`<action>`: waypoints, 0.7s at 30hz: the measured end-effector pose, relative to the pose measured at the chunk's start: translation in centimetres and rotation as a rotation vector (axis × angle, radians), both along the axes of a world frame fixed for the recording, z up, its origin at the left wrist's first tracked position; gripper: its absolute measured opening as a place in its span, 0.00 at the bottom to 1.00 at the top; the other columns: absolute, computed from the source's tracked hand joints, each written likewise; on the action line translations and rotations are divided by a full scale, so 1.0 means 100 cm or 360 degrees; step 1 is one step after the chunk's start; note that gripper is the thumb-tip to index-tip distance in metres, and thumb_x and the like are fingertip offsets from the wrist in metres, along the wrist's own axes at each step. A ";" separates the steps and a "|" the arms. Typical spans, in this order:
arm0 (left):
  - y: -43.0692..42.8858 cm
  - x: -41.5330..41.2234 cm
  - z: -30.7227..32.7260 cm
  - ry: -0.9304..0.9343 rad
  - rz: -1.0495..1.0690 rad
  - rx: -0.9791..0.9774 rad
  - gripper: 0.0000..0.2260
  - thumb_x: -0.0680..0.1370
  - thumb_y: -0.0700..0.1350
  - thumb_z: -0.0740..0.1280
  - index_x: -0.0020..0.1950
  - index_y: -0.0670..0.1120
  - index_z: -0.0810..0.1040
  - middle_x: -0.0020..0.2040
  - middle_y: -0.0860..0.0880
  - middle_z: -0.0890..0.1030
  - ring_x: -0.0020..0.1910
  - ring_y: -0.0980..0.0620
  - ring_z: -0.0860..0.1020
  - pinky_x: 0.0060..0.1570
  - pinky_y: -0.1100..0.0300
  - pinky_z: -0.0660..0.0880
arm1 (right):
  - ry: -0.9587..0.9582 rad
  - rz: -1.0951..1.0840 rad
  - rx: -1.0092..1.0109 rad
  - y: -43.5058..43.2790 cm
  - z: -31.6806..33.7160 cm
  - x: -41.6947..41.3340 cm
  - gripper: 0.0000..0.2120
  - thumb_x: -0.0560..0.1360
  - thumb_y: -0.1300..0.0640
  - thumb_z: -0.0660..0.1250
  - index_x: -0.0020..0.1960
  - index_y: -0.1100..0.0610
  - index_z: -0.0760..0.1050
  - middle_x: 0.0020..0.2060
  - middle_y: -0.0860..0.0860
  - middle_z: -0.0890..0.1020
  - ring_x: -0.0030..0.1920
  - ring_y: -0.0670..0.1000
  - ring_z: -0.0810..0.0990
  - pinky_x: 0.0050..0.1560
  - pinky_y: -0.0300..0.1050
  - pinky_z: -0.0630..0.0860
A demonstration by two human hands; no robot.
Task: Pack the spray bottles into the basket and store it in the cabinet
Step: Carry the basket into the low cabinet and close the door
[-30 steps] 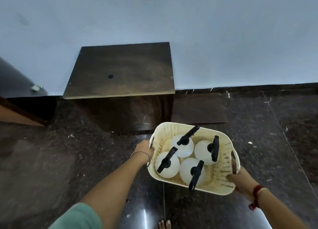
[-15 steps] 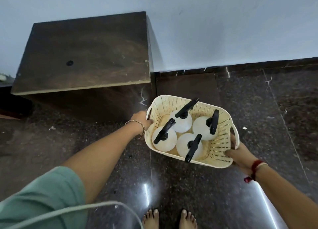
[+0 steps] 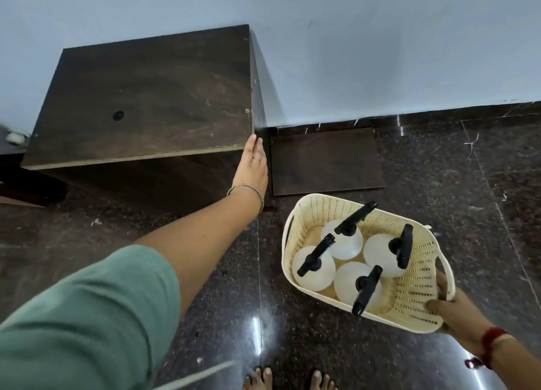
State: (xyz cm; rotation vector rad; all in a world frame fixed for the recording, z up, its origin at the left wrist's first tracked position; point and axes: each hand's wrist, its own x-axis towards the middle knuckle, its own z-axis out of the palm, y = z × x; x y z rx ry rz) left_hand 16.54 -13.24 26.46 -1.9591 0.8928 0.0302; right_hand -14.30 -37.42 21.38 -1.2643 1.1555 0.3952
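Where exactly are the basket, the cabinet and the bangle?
basket (image 3: 415, 290), head view, perforated right wall.
cabinet (image 3: 152, 96), head view, bare wooden top.
bangle (image 3: 247, 188), head view, on the left wrist.

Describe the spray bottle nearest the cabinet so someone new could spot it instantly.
Start at the dark wooden cabinet against the wall, then drop right to the cream basket held by the right hand. Among four white bottles, it is the far one, whose black nozzle points at the basket's far rim.

A cream basket (image 3: 409, 299) with perforated walls, lower right, holds four white spray bottles (image 3: 341, 240) with black heads. The cabinet (image 3: 146, 96), upper left, is dark brown wood grain. The floor (image 3: 322, 345) is speckled black stone; the sleeve (image 3: 87, 316) is teal.
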 end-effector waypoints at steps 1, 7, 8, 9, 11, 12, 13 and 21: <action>0.001 0.000 0.000 -0.0038 -0.0017 0.0030 0.26 0.80 0.50 0.51 0.74 0.38 0.52 0.75 0.37 0.56 0.74 0.37 0.50 0.69 0.35 0.41 | 0.0005 -0.0018 0.0010 0.000 -0.001 -0.004 0.32 0.71 0.80 0.55 0.65 0.50 0.67 0.46 0.53 0.81 0.45 0.54 0.78 0.38 0.53 0.76; -0.014 -0.006 0.008 0.0034 0.0048 -0.0071 0.21 0.79 0.45 0.53 0.71 0.39 0.59 0.70 0.38 0.66 0.71 0.38 0.61 0.71 0.38 0.46 | -0.0017 -0.0156 0.0078 0.005 -0.002 -0.020 0.33 0.70 0.82 0.53 0.63 0.50 0.68 0.40 0.51 0.84 0.42 0.56 0.81 0.25 0.46 0.79; -0.019 -0.008 0.009 0.0066 0.0092 -0.0100 0.20 0.79 0.45 0.54 0.70 0.40 0.60 0.68 0.39 0.68 0.69 0.39 0.63 0.71 0.39 0.48 | -0.0030 -0.0163 0.0093 0.006 -0.001 -0.021 0.33 0.69 0.82 0.52 0.60 0.50 0.69 0.37 0.49 0.86 0.39 0.56 0.82 0.25 0.45 0.78; -0.023 -0.010 0.011 0.0106 0.0127 -0.0140 0.20 0.79 0.46 0.54 0.69 0.40 0.61 0.66 0.40 0.71 0.67 0.40 0.66 0.71 0.41 0.52 | -0.0041 -0.0174 0.0108 0.007 0.000 -0.022 0.33 0.69 0.82 0.51 0.59 0.49 0.70 0.35 0.48 0.86 0.37 0.55 0.84 0.25 0.46 0.78; -0.027 -0.017 0.014 0.0182 0.0196 -0.0222 0.19 0.79 0.47 0.55 0.67 0.40 0.62 0.58 0.43 0.78 0.59 0.42 0.73 0.67 0.45 0.59 | -0.0050 -0.0200 0.0131 0.006 0.004 -0.023 0.32 0.70 0.82 0.51 0.59 0.50 0.69 0.33 0.46 0.86 0.37 0.55 0.84 0.25 0.48 0.78; -0.027 -0.021 0.015 0.0221 0.0214 -0.0236 0.19 0.78 0.47 0.56 0.66 0.40 0.62 0.53 0.45 0.79 0.54 0.44 0.76 0.64 0.48 0.62 | -0.0052 -0.0214 0.0137 0.006 0.007 -0.024 0.32 0.70 0.81 0.51 0.61 0.50 0.68 0.33 0.46 0.86 0.38 0.56 0.83 0.25 0.49 0.79; -0.025 -0.025 0.014 0.0271 0.0239 -0.0261 0.19 0.78 0.46 0.56 0.66 0.39 0.62 0.49 0.47 0.80 0.50 0.46 0.77 0.60 0.50 0.64 | -0.0060 -0.0229 0.0141 0.005 0.008 -0.024 0.33 0.70 0.81 0.51 0.64 0.51 0.67 0.34 0.46 0.86 0.39 0.56 0.82 0.26 0.51 0.79; 0.021 -0.067 -0.004 0.0849 0.1323 -0.0184 0.19 0.77 0.43 0.62 0.68 0.43 0.69 0.68 0.45 0.71 0.68 0.38 0.66 0.61 0.25 0.54 | -0.0043 -0.0134 0.0097 0.009 0.027 -0.009 0.34 0.71 0.81 0.48 0.69 0.54 0.63 0.32 0.50 0.84 0.32 0.56 0.83 0.23 0.53 0.78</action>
